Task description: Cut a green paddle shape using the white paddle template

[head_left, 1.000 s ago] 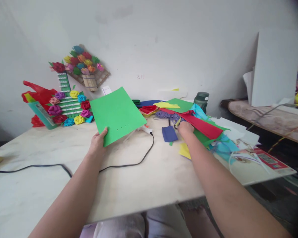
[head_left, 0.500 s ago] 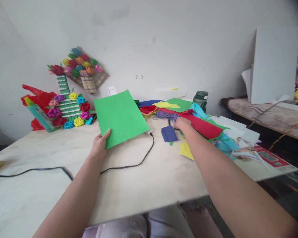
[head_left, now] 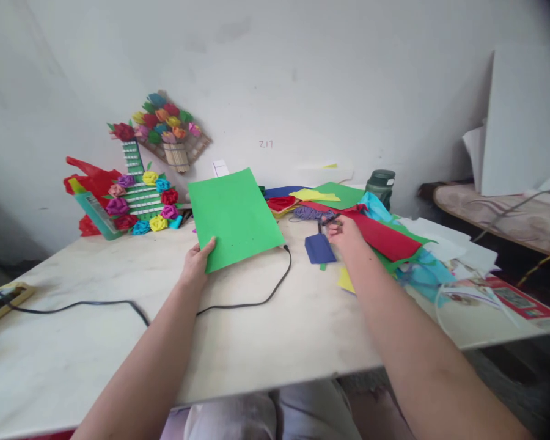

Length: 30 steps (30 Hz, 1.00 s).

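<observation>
My left hand (head_left: 197, 263) holds a green sheet of paper (head_left: 238, 220) by its lower left corner, thumb on top, the sheet tilted above the table. My right hand (head_left: 343, 232) is closed on a small dark tool (head_left: 330, 220), too small to make out fully. It is raised beside a bundle of purple yarn (head_left: 310, 212) and just above a folded dark blue paper piece (head_left: 319, 249). A yellow paper scrap (head_left: 346, 280) lies partly behind my right forearm.
A black cable (head_left: 256, 303) runs over the table (head_left: 275, 348). Paper-flower crafts (head_left: 144, 198) and a teal glue bottle (head_left: 98, 214) stand at left. Red paper (head_left: 389, 237), green paper (head_left: 341, 194) and a dark green bottle (head_left: 380, 186) are at back right. A power strip (head_left: 9, 299) lies far left.
My right hand has lifted a little off the pile, and the dark tool now shows in its fingers. My left hand still holds the green sheet. The view has shifted slightly left.
</observation>
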### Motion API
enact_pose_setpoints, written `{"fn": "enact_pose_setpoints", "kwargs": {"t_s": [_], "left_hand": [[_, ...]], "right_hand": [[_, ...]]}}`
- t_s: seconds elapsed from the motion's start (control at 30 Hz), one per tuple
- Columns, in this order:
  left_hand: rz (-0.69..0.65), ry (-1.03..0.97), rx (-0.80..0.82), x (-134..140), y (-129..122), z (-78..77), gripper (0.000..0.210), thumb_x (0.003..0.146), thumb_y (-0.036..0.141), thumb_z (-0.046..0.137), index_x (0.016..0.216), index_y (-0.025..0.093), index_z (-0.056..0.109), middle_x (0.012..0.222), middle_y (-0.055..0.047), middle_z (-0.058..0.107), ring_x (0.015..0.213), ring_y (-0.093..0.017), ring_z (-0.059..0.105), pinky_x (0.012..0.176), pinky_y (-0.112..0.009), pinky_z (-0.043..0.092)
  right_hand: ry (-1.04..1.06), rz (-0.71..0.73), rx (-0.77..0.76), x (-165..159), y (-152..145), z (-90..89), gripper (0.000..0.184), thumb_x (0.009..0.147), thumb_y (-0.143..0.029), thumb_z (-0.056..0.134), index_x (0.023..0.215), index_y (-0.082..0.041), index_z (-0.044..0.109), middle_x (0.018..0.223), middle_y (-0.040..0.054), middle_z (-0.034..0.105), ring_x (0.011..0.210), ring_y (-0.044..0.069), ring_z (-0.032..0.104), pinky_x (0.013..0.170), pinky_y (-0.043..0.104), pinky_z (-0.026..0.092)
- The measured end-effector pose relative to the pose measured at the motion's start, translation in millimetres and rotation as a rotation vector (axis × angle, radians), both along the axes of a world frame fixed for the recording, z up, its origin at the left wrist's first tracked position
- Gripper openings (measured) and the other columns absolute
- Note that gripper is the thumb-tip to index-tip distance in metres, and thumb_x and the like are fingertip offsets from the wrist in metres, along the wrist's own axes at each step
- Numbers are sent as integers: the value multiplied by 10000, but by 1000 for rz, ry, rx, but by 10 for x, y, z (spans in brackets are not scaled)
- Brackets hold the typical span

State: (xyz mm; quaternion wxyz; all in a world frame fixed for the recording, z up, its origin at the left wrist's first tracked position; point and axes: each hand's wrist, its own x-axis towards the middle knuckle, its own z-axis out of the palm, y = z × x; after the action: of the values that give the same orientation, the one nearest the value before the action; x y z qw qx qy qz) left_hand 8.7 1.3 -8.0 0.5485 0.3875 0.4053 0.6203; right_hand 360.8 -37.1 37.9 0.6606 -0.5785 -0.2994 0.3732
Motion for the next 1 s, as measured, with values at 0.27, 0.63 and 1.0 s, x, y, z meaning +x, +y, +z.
{"fn": "enact_pose_setpoints", "kwargs": {"t_s": [0.27,0.63,1.0], "left_hand": [[1,-5,12,-23,32,-42,272,702,222,671,945,107,631,840,-95,691,674,-181,662,747,-357,538],[9,-20,25,-17,15,-17,277,700,224,668,940,93,627,828,-113,692,722,-209,664,764,-373,531],[18,-45,71,-44,10,-31,296,687,234,678,946,103,623,871,-107,691,761,-210,661,771,-373,529]], "right_hand": [[739,218,174,-529,46,46,183,822,-170,415,640,-165,436,465,-40,498,289,23,305,269,131,226],[548,259,360,-618,159,-83,45,742,-131,567,761,-171,555,721,-12,664,546,50,563,350,113,345],[166,312,152,-821,147,-249,422,631,-536,663,802,-194,482,617,14,629,413,90,524,269,151,281]]}}
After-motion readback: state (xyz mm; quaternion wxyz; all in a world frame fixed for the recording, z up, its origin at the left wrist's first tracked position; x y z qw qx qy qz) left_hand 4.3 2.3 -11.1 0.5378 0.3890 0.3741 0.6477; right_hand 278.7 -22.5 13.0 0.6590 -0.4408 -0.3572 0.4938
